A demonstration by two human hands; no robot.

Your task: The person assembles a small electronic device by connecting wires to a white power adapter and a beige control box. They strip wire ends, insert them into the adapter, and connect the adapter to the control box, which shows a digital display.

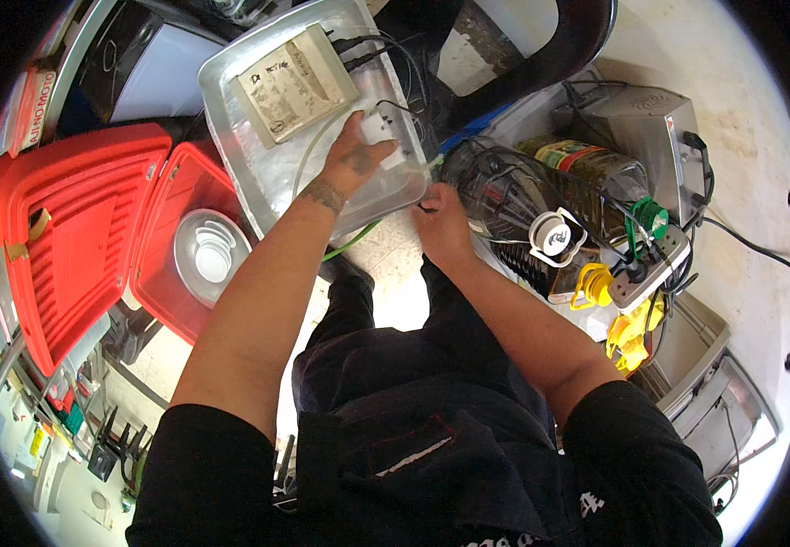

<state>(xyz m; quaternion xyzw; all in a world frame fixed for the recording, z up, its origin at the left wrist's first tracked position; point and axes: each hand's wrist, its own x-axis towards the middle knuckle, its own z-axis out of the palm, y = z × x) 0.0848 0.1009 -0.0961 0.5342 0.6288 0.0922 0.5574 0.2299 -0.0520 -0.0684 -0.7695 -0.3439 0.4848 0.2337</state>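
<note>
My left hand point(351, 159) reaches into a translucent grey plastic tub point(227, 173), its fingers closed around a small white plastic block point(379, 134) with thin wires coming off it. Beside that hand, in the same tub, lies a cream-coloured box point(293, 87) with handwriting on top and black cables at its far right corner. My right hand point(443, 226) is closed at the near right corner of the tub, just outside it. A small dark bit shows at its fingertips, too small to name. From below the tub a green cable point(356, 239) runs out near the right hand.
Left, a red bin point(196, 182) holds a white bowl with white discs, beside a red ridged lid point(71, 237). At right are a large oil bottle point(586, 169), a clear jug with a white cap point(554, 235), a power strip point(655, 264) with plugs, and a grey metal appliance point(627, 118).
</note>
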